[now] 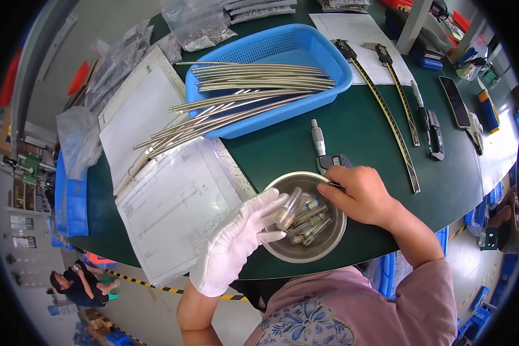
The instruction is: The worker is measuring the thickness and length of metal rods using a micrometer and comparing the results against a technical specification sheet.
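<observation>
My left hand (236,239), in a white glove, holds a clear plastic tube (290,209) tilted over a round metal bowl (333,239). Brownish content shows at the tube's lower end. Inside the bowl lie several slim clear vials (311,224), some with blue or pale ends. My bare right hand (360,195) is closed in a pinch above the bowl's right rim. Between its thumb and finger is something small and dark that I cannot make out. Just beyond that hand, a digital micrometer (333,160) lies on the green table, partly hidden by the fingers.
Behind the bowl, a blue basket (265,118) carries several long metal rods (259,78). Drawing sheets (179,202) lie at left. To the right are two calipers (386,115), a grey-black tool (431,132) and a phone (455,102). Bagged metal parts (205,34) sit at the back.
</observation>
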Demonstrator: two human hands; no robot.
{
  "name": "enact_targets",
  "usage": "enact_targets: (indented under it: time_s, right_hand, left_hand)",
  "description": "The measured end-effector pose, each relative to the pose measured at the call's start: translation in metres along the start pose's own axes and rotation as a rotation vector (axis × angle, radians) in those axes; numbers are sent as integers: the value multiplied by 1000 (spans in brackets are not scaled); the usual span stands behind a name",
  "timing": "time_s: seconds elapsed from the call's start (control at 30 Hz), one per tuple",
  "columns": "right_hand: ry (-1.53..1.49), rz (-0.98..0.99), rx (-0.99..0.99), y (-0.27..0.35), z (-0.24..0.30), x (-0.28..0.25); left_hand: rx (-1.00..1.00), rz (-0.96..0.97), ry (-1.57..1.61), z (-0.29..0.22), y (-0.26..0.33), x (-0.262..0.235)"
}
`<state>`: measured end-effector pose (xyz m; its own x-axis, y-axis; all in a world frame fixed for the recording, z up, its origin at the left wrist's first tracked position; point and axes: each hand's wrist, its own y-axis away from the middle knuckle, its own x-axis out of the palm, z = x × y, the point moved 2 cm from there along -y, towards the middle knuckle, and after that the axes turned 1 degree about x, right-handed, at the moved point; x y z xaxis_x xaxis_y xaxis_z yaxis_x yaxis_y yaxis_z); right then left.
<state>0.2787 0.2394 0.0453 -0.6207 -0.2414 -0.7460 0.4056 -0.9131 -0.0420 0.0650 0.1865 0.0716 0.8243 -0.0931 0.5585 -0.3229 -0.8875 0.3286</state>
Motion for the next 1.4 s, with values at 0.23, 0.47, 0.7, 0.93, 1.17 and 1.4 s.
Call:
enact_targets:
  time_s: [0.23,0.47,0.7,0.93,1.17,1.4]
  right_hand:
    - [-42,-69,72,5,3,-12]
    - [-242,-606,338,9,-60,-88]
    - [370,-943,885,21,-161,-187]
    - [390,-956,998,28,-214,-194]
    - [601,-945,903,29,-210,-199]
    - [170,-600,60,-76,-59,-119]
  left_hand:
    - [112,-4,-118,-5,7,-5]
    - [336,-426,-21,-15,30,-54]
    - [378,-501,111,-13,37,-76]
    - [342,-288,255,-14,-4,-66]
    - [367,-250,233,-19,-23,-64]
    - [419,-205,219,-6,-35,-70]
